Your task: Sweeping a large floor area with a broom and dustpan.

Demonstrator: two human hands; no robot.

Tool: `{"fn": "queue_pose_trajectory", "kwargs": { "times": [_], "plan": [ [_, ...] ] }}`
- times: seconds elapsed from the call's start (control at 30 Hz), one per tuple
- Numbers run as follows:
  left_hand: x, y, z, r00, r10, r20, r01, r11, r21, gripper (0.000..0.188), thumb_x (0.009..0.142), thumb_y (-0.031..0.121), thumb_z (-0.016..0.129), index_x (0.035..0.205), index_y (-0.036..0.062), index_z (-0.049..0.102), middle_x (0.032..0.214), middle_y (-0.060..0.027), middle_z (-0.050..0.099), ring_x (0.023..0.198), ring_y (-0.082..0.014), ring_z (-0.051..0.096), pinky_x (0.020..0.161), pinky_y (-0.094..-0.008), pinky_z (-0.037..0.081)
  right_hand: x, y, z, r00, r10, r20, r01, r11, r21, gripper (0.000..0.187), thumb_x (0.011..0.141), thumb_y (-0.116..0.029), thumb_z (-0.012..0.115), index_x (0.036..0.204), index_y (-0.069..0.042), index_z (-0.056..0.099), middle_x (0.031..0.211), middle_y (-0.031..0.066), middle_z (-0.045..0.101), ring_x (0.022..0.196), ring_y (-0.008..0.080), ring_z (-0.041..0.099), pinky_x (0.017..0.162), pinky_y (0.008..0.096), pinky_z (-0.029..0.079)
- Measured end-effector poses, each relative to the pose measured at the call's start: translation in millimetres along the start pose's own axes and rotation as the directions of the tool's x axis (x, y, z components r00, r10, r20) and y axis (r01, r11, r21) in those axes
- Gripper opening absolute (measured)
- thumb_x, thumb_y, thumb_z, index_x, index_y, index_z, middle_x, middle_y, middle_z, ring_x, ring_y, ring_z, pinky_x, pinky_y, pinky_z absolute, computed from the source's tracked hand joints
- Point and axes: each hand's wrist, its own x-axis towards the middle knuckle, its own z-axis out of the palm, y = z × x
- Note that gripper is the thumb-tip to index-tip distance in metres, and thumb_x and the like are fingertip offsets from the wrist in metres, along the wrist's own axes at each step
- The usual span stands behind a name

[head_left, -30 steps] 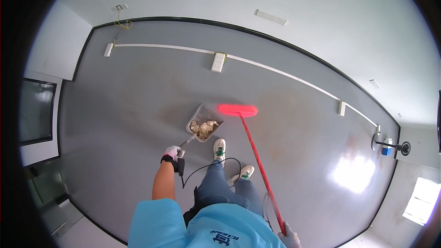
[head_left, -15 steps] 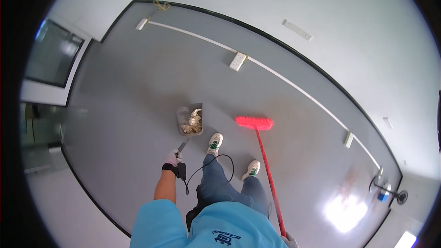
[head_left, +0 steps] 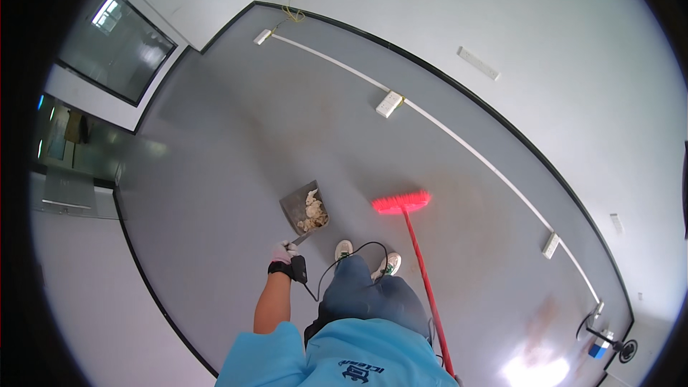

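My left hand, in a pale glove with a black wrist strap, is closed around the handle of a grey dustpan. Crumpled off-white and brownish scraps lie in the pan, mostly along its right side. To the right is a broom with bright red-pink bristles; its red handle slants down to the lower edge of the picture. There my right hand grips the handle's upper end, with only a sliver of glove showing. The broom head is apart from the dustpan.
A white cable strip crosses the grey floor, with power sockets along it. Yellow cable hangs at the far wall. A round-based stand and a blue-white box are at right. A black cord loops from my left wrist.
The view has turned, and the room has shifted to the right in it. My feet have moved closer together. The dustpan is tilted differently, still in my left hand; the scraps remain in it.
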Motion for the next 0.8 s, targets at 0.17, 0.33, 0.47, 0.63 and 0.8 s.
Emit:
{"fn": "queue_pose_trajectory", "kwargs": {
  "times": [0.17, 0.33, 0.47, 0.63, 0.8],
  "plan": [
    [1, -5, -34, 1.0, -0.012, 0.019, 0.011, 0.999, 0.04, 0.015, 0.074, 0.016, 0.037, 0.061, 0.0111, 0.03, 0.047, 0.0009, 0.03, 0.034, -0.0075, 0.024, 0.03, -0.0198, 0.018, 65, 84, 19, 0.993, 0.006, -0.118, -0.042, 0.953, -0.3, 0.044, 0.075, -0.032, 0.046, 0.11, -0.007, 0.038, 0.085, 0.0192, 0.056, 0.077, 0.0309, 0.056, 0.065, 0.0404, 0.044],
    [-3, 26, -92, 0.954, -0.176, 0.243, 0.186, 0.982, -0.021, 0.018, 0.071, 0.015, 0.041, 0.056, 0.0133, 0.031, 0.047, 0.0005, 0.031, 0.034, -0.0079, 0.025, 0.03, -0.0195, 0.018, 130, 88, -22, 0.964, 0.126, -0.235, -0.244, 0.766, -0.594, 0.039, 0.071, -0.032, 0.048, 0.1, -0.005, 0.046, 0.076, 0.0179, 0.057, 0.074, 0.0325, 0.055, 0.067, 0.042, 0.044],
    [-37, 11, -93, 0.959, -0.199, 0.2, 0.214, 0.975, -0.054, 0.022, 0.068, 0.019, 0.046, 0.053, 0.0149, 0.031, 0.044, 0.0045, 0.028, 0.032, -0.0066, 0.024, 0.028, -0.0201, 0.017, 158, 58, -98, 0.963, -0.068, -0.261, -0.137, 0.709, -0.691, 0.025, 0.077, -0.024, 0.04, 0.089, -0.004, 0.048, 0.077, 0.0163, 0.057, 0.073, 0.032, 0.056, 0.064, 0.0419, 0.044],
    [-57, 7, -128, 0.97, 0.07, 0.234, -0.03, 0.985, -0.172, 0.022, 0.072, 0.02, 0.044, 0.054, 0.0127, 0.035, 0.043, 0.0052, 0.029, 0.031, -0.0054, 0.023, 0.028, -0.0194, 0.018, 220, -88, -141, 0.953, -0.221, -0.205, -0.002, 0.676, -0.737, 0.024, 0.078, -0.023, 0.039, 0.09, -0.005, 0.051, 0.086, 0.0175, 0.056, 0.081, 0.0319, 0.054, 0.07, 0.0413, 0.043],
    [-38, 10, -120, 0.99, 0.067, 0.124, -0.047, 0.987, -0.156, 0.021, 0.074, 0.017, 0.042, 0.055, 0.0124, 0.034, 0.044, 0.0049, 0.031, 0.032, -0.0044, 0.025, 0.028, -0.0184, 0.019, 298, -225, -121, 0.895, -0.389, -0.216, 0.098, 0.646, -0.757, 0.026, 0.077, -0.021, 0.038, 0.091, -0.005, 0.053, 0.086, 0.018, 0.056, 0.081, 0.0323, 0.054, 0.069, 0.0402, 0.044]
  ]
}}
